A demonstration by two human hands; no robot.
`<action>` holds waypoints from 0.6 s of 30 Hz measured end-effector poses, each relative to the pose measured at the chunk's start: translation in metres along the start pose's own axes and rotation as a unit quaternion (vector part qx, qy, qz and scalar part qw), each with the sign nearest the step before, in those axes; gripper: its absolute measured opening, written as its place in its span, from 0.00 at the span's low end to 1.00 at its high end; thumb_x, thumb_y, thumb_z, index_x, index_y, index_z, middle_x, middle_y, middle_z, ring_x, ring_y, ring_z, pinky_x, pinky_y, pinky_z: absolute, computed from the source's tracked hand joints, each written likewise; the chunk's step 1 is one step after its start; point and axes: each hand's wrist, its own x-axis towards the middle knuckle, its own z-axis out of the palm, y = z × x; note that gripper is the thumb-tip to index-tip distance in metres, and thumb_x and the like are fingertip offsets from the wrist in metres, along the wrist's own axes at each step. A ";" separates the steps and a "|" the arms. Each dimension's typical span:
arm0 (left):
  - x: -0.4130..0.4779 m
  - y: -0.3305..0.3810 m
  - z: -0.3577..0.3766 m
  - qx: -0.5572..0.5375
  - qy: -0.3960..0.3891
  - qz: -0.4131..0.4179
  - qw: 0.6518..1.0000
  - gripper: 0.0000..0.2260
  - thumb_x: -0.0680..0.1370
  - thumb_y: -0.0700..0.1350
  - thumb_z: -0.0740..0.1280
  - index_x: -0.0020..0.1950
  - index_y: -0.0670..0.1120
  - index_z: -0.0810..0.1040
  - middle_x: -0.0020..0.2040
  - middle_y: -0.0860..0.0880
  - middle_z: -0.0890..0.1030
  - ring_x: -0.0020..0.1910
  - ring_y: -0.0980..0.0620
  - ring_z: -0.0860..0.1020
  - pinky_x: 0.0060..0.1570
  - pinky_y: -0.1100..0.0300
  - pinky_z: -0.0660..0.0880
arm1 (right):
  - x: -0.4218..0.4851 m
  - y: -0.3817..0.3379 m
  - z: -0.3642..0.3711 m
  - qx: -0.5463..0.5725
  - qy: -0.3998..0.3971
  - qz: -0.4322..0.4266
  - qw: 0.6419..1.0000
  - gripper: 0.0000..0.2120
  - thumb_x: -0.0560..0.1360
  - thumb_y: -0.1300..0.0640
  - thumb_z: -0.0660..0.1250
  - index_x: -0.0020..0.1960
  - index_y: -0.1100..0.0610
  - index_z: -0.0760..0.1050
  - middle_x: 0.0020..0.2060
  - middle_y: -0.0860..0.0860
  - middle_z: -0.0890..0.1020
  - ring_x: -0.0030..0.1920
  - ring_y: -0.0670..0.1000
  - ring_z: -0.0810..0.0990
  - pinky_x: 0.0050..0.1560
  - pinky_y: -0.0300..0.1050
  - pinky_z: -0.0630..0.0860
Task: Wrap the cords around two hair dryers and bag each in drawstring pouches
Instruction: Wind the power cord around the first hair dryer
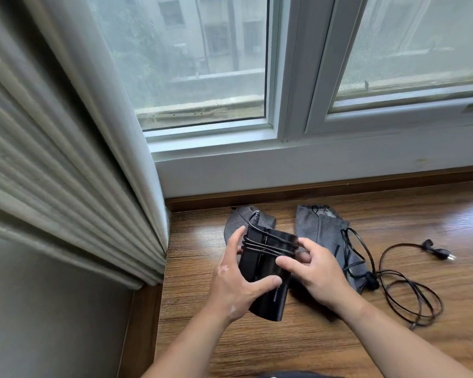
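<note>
I hold a black folded hair dryer (265, 271) above the wooden sill, its cord (271, 245) looped several times around the body and the plug end sticking up at the top. My left hand (238, 285) grips its left side, thumb across the front. My right hand (320, 271) holds its right edge, fingers on the cord loops. One grey drawstring pouch (243, 222) lies behind the dryer. A second grey pouch (325, 236) lies to the right, with something inside it and a loose black cord (402, 290) trailing out to a plug (440, 253).
The wooden sill (284, 336) runs along a white window frame (284, 148). A pleated beige curtain (66, 159) hangs at the left, close to the pouches. The sill's left edge drops off beside a grey wall.
</note>
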 end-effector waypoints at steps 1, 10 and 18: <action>0.000 0.002 0.003 0.035 0.003 0.011 0.999 0.55 0.61 0.60 0.83 0.79 0.67 0.53 0.65 0.59 0.72 0.65 0.59 0.73 0.68 0.61 0.72 | 0.000 0.000 0.003 -0.024 0.032 0.007 0.999 0.18 0.70 0.54 0.79 0.57 0.50 0.78 0.42 0.46 0.89 0.40 0.41 0.87 0.43 0.36 0.79; -0.002 0.002 0.013 0.087 0.048 0.029 0.995 0.59 0.60 0.60 0.78 0.82 0.61 0.45 0.68 0.56 0.66 0.66 0.55 0.70 0.68 0.54 0.74 | -0.011 -0.007 0.012 -0.068 0.035 -0.021 0.997 0.29 0.63 0.48 0.83 0.61 0.44 0.76 0.43 0.43 0.88 0.41 0.39 0.86 0.48 0.41 0.81; -0.001 -0.004 0.003 -0.005 -0.041 -0.009 0.999 0.55 0.61 0.55 0.82 0.79 0.67 0.51 0.65 0.60 0.77 0.65 0.61 0.76 0.61 0.67 0.74 | -0.009 -0.018 0.003 0.041 -0.092 0.006 0.995 0.18 0.75 0.65 0.74 0.62 0.54 0.78 0.36 0.46 0.86 0.28 0.40 0.78 0.28 0.34 0.71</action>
